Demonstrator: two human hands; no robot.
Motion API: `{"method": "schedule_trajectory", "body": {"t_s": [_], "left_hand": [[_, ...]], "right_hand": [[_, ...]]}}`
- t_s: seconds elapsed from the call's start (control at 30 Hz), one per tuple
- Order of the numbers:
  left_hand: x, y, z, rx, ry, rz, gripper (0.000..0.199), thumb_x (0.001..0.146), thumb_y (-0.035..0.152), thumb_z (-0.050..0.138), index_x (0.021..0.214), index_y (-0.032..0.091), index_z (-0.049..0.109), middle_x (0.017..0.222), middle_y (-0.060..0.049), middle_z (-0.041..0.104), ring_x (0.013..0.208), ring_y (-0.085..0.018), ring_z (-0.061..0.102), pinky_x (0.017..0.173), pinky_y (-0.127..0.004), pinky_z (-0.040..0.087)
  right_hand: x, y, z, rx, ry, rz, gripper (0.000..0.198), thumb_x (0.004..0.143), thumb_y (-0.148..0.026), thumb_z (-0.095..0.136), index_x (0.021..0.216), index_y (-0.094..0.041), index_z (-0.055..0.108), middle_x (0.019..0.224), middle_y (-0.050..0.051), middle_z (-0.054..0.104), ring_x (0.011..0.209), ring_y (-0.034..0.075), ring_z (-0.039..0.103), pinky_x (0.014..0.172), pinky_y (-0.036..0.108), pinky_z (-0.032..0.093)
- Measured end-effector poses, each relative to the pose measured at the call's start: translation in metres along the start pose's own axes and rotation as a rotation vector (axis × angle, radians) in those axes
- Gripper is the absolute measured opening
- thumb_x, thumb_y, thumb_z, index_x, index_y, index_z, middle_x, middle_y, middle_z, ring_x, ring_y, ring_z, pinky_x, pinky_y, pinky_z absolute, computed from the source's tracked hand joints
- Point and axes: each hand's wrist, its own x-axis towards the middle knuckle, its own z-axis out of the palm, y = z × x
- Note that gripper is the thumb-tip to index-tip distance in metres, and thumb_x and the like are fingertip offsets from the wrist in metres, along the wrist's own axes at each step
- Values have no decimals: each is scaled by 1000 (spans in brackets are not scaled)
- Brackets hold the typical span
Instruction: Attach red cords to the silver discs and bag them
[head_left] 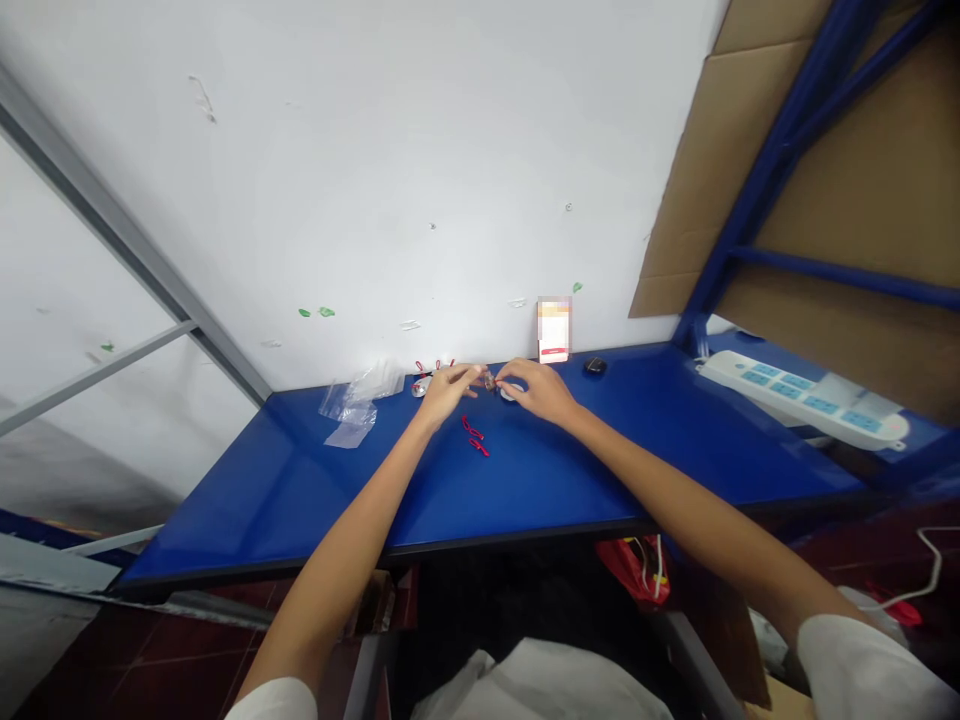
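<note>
Over the back of the blue table, my left hand pinches a small brownish, shiny trinket, too small to make out exactly. Facing it, my right hand has thumb and forefinger closed on a bit of red cord at the trinket's side. Several red cord loops lie on the table just below the hands. A round whitish piece is partly hidden under my right hand. Behind my left hand, a silvery round thing sits by more red loops.
Clear plastic bags lie on the blue table at the left. A phone-like lit screen leans on the white wall, with a small black object beside it. At the right are a power strip and a blue metal frame.
</note>
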Motion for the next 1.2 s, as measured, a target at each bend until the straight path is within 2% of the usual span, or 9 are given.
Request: {"method": "schedule_trajectory", "body": {"t_s": [0.1,0.17,0.27,0.4,0.63,0.8,0.97,1.03,1.2], "left_hand": [[1,2,-3,240,-24,167,42,88,46,82,125,24,79,131,-10,75,116,-25,71,94,-34,59],[2,2,-4,331,-67,248,28,91,44,80,112,26,83,123,-8,77,112,-24,71,95,-36,57],[4,-1,-6,396,-92,311,22,98,42,71,94,26,85,104,-5,80,100,-21,72,95,-38,55],[8,-8,-17,505,-47,332,20,97,40,72,95,27,87,101,-5,80,97,-22,72,95,-36,53],[16,-36,-61,595,422,-25,25,99,37,68,99,20,85,91,-7,83,84,-22,76,80,-30,55],[18,-42,-74,700,411,-47,31,96,41,70,113,18,84,95,-10,83,90,-24,76,83,-31,53],[13,-17,-70,733,507,55,39,104,46,55,103,21,84,89,-6,81,82,-22,71,76,-30,47],[10,-8,-66,732,502,69,40,104,44,52,98,21,84,84,-4,80,77,-20,68,74,-30,44],[6,-1,-54,752,452,90,40,102,41,51,85,20,81,76,-4,75,70,-18,61,68,-30,37]], "right_hand": [[4,-6,-2,-82,-53,-64,13,103,-25,63,109,-26,75,110,8,74,106,25,70,93,37,55],[8,-12,-1,-66,-42,-82,14,104,-22,61,110,-26,73,110,8,73,107,25,68,93,37,55],[14,-17,0,-28,-40,-94,12,105,-24,61,109,-25,72,109,8,72,106,25,68,93,36,54],[15,-6,-2,50,-43,-52,11,105,-29,62,105,-25,73,106,6,73,100,24,69,92,38,54],[9,39,-19,-70,43,126,14,101,-28,61,100,-24,74,101,7,76,94,26,71,85,41,56],[10,64,-37,-159,162,190,13,98,-26,59,103,-24,72,105,8,74,98,27,70,90,43,55],[45,115,-71,-180,538,441,30,96,-41,64,118,-22,61,117,12,64,96,26,64,93,44,55],[60,138,-80,-109,531,567,41,91,-50,70,117,-21,58,117,12,61,98,27,64,96,46,55],[73,176,-74,8,507,479,29,94,-51,63,103,-23,57,113,10,59,99,26,64,99,47,55]]}}
